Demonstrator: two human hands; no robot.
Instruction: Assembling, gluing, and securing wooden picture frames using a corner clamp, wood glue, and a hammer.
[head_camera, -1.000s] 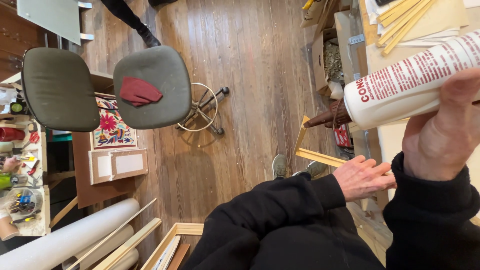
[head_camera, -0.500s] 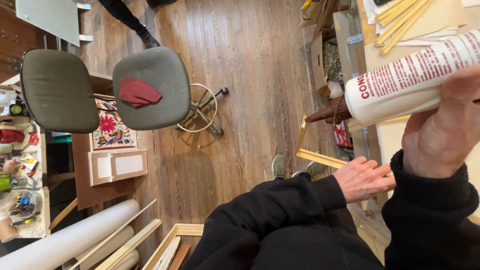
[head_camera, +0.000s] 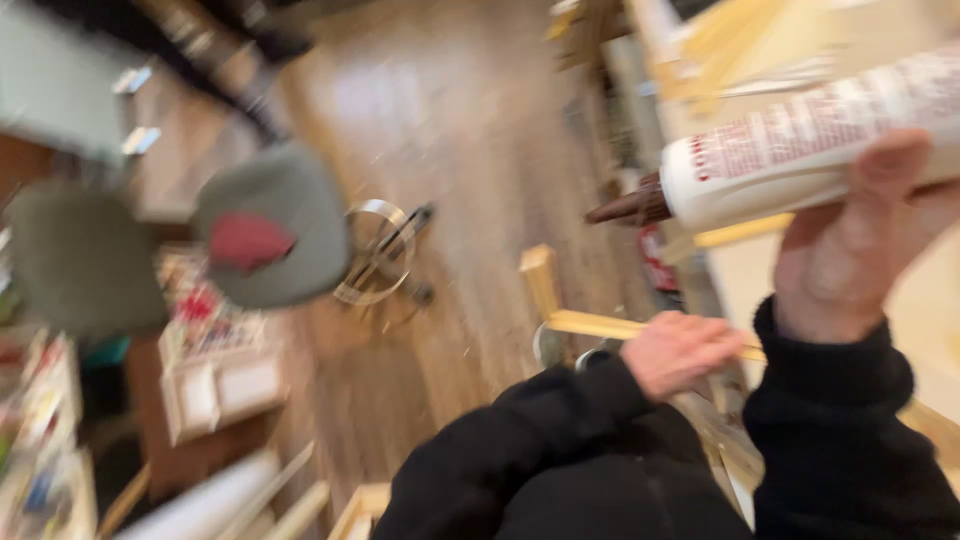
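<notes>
- Glue comes first: a white plastic glue bottle with red print and a brown nozzle lies almost level in the right hand, fingers wrapped round its body, nozzle aimed left at the pale wooden frame corner, probably so the tip can reach the joint.
- Left hand, in a black sleeve, rests on the pale wooden strip of that frame, fingers curled over it, seemingly pinning it steady; how firmly it grips is lost in blur.
- Workbench along the right edge carries more pale wooden slats.
- Wooden floor lies below, with two grey-green padded chairs, one bearing a red cloth, well apart from the hands.
- Nothing stands between nozzle and frame.
</notes>
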